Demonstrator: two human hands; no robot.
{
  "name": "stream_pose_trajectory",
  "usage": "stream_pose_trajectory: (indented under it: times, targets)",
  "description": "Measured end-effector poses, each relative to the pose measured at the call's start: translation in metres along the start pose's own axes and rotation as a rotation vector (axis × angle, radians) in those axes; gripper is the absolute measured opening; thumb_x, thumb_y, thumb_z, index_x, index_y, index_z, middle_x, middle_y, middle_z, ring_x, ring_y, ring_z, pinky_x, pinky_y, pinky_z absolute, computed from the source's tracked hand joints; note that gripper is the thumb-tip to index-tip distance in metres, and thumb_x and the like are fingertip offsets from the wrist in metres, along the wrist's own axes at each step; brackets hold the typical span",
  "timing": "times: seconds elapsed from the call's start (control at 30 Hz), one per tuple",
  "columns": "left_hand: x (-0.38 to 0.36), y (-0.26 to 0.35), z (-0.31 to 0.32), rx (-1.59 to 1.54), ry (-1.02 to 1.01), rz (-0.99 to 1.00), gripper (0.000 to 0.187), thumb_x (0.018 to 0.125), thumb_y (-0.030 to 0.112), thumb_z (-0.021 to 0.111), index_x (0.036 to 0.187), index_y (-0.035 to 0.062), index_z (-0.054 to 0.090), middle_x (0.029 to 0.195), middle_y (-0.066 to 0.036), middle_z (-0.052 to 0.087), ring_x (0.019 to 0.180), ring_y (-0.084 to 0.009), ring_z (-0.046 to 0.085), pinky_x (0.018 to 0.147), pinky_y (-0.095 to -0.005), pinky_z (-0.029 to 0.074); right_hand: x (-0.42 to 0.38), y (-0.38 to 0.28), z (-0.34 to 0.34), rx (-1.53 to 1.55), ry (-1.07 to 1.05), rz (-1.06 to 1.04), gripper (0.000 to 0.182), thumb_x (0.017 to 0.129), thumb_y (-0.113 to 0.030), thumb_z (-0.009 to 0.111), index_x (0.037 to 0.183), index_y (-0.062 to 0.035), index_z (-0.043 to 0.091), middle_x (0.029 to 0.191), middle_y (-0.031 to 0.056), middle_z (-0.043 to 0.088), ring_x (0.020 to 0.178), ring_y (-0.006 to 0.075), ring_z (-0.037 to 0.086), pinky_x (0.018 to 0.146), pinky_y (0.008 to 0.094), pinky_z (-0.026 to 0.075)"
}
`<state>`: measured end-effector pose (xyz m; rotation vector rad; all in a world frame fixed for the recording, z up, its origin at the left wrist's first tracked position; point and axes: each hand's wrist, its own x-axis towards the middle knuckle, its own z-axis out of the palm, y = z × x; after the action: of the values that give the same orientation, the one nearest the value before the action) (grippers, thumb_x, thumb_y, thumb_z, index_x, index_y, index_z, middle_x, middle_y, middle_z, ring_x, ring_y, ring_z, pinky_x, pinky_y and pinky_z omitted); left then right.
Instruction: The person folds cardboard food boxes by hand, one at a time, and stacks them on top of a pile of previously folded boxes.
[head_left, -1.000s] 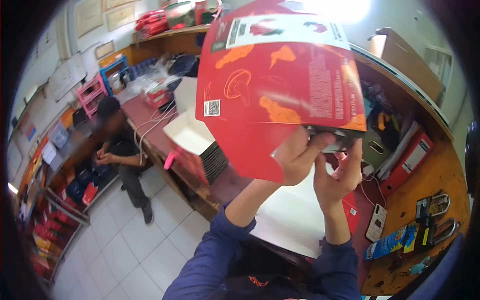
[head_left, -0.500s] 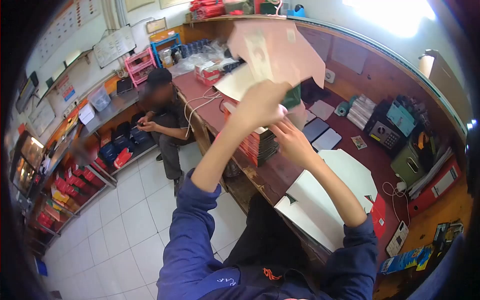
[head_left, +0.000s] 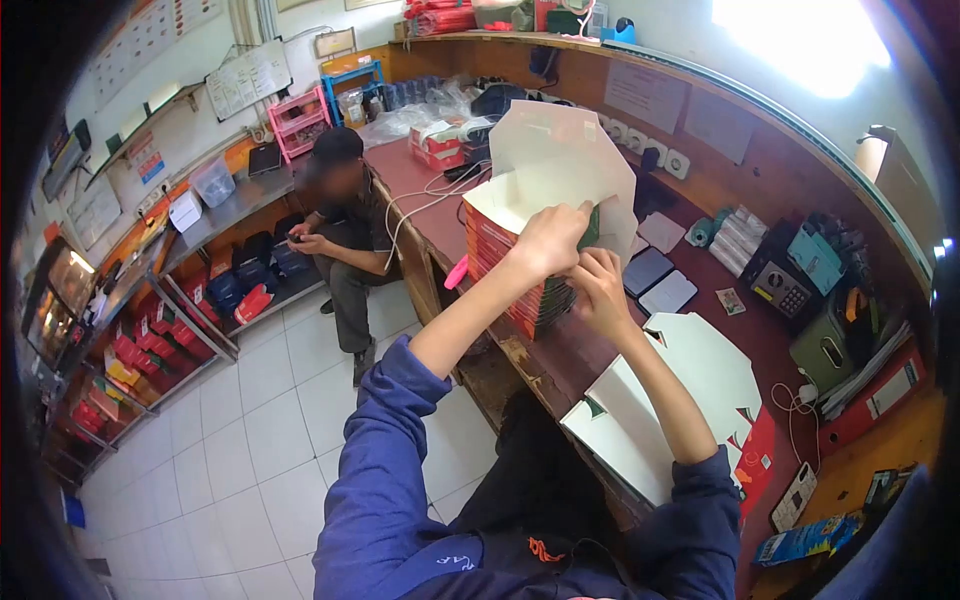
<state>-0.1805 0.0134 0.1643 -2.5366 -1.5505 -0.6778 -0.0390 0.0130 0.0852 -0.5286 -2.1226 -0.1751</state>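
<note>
A partly folded cardboard box [head_left: 490, 238], red and green outside and white inside, stands near the edge of the counter. One large pale flap [head_left: 560, 140] rises at its far side. My left hand [head_left: 548, 240] is closed on the box's near corner, fingers bent over the upper edge. Just below and to the right, my right hand [head_left: 603, 290] pinches the same corner from the green side. The fingertips of both hands nearly meet there. Beside my right forearm lie flat cardboard blanks [head_left: 690, 385], white side up with red parts at one end.
A seated person [head_left: 340, 210] holds a small object at the left of the counter [head_left: 400, 180]. White cables [head_left: 410, 205], two phone-like slabs [head_left: 665, 285], a small safe [head_left: 780, 290] and a red binder [head_left: 875, 405] lie around. Red packs fill the shelf [head_left: 150, 350] at left.
The pale flap has come down and back, and the box now shows its white inside and red side. Both hands remain together at its corner. The view has shifted slightly.
</note>
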Motion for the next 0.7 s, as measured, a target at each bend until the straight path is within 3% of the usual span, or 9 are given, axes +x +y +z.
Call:
stream_pose_trajectory:
  times: [0.07, 0.2, 0.27, 0.3, 0.37, 0.5, 0.6, 0.67, 0.7]
  targets:
    - [-0.003, 0.002, 0.008, -0.083, 0.120, -0.044, 0.062, 0.058, 0.001, 0.060, 0.119, -0.0017, 0.045, 0.074, -0.025, 0.060, 0.078, -0.0415, 0.060, 0.068, -0.0451, 0.049, 0.000, -0.002, -0.003, -0.013, -0.005, -0.045, 0.024, 0.065, 0.004, 0.058, 0.087, -0.0061, 0.060, 0.093, 0.0078, 0.057, 0.099, 0.0265, 0.050, 0.089, 0.0375, 0.035]
    - [-0.009, -0.002, 0.010, -0.081, 0.137, 0.023, 0.057, 0.060, 0.005, 0.065, 0.113, -0.0054, 0.047, 0.077, -0.023, 0.061, 0.079, -0.0388, 0.062, 0.068, -0.0433, 0.051, 0.005, 0.014, -0.011, -0.159, -0.048, -0.155, 0.029, 0.063, 0.003, 0.058, 0.090, -0.0050, 0.058, 0.093, 0.0089, 0.056, 0.097, 0.0275, 0.051, 0.087, 0.0399, 0.037]
    - [-0.011, -0.004, 0.008, -0.116, 0.181, 0.081, 0.060, 0.064, 0.001, 0.056, 0.123, 0.0073, 0.045, 0.082, -0.022, 0.061, 0.079, -0.0419, 0.058, 0.070, -0.0483, 0.047, 0.002, 0.029, -0.011, -0.212, -0.052, -0.161, 0.030, 0.062, 0.002, 0.057, 0.092, -0.0046, 0.057, 0.092, 0.0091, 0.055, 0.097, 0.0278, 0.051, 0.086, 0.0404, 0.038]
    - [-0.011, -0.003, 0.008, -0.116, 0.181, 0.082, 0.060, 0.064, 0.001, 0.056, 0.123, 0.0073, 0.045, 0.082, -0.022, 0.061, 0.079, -0.0419, 0.058, 0.070, -0.0483, 0.047, -0.001, 0.034, -0.009, -0.193, -0.067, -0.120, 0.031, 0.062, 0.002, 0.057, 0.092, -0.0042, 0.056, 0.091, 0.0096, 0.054, 0.095, 0.0283, 0.051, 0.085, 0.0404, 0.039]
    - [-0.011, 0.001, 0.011, -0.064, 0.051, 0.034, 0.053, 0.068, 0.002, 0.055, 0.120, 0.0068, 0.048, 0.084, -0.021, 0.061, 0.080, -0.0413, 0.058, 0.069, -0.0486, 0.046, -0.003, 0.038, -0.004, -0.157, -0.043, -0.084, 0.029, 0.063, 0.003, 0.056, 0.091, -0.0034, 0.055, 0.088, 0.0104, 0.053, 0.092, 0.0289, 0.051, 0.082, 0.0384, 0.041]
    - [-0.015, 0.005, 0.018, -0.076, 0.056, 0.013, 0.043, 0.071, 0.004, 0.053, 0.114, 0.0070, 0.052, 0.083, -0.021, 0.061, 0.080, -0.0410, 0.059, 0.069, -0.0489, 0.046, -0.003, 0.036, -0.002, -0.149, -0.083, -0.023, 0.028, 0.064, 0.004, 0.056, 0.092, -0.0020, 0.054, 0.090, 0.0112, 0.054, 0.092, 0.0304, 0.052, 0.080, 0.0394, 0.043]
    - [-0.017, -0.002, 0.039, -0.109, -0.007, -0.005, 0.040, 0.074, 0.006, 0.053, 0.114, 0.0083, 0.053, 0.083, -0.021, 0.062, 0.081, -0.0400, 0.059, 0.071, -0.0478, 0.047, -0.005, 0.029, 0.000, -0.085, 0.005, 0.009, 0.029, 0.065, 0.004, 0.057, 0.093, -0.0008, 0.054, 0.092, 0.0123, 0.055, 0.095, 0.0322, 0.052, 0.079, 0.0396, 0.044]
    - [0.001, -0.026, 0.051, -0.258, -0.047, 0.161, 0.033, 0.078, 0.011, 0.049, 0.110, 0.0081, 0.057, 0.092, -0.020, 0.062, 0.087, -0.0383, 0.059, 0.076, -0.0455, 0.046, -0.005, 0.024, -0.002, -0.024, 0.050, 0.038, 0.032, 0.066, 0.003, 0.059, 0.097, -0.0014, 0.053, 0.101, 0.0139, 0.054, 0.099, 0.0341, 0.051, 0.080, 0.0388, 0.045]
    - [0.015, -0.033, 0.027, 0.036, -0.344, 0.187, 0.030, 0.084, 0.016, 0.044, 0.108, 0.0086, 0.061, 0.103, -0.020, 0.060, 0.094, -0.0363, 0.058, 0.085, -0.0407, 0.045, -0.005, 0.020, -0.005, -0.026, 0.046, 0.035, 0.032, 0.066, 0.003, 0.059, 0.097, -0.0014, 0.053, 0.101, 0.0139, 0.054, 0.099, 0.0341, 0.051, 0.080, 0.0388, 0.045]
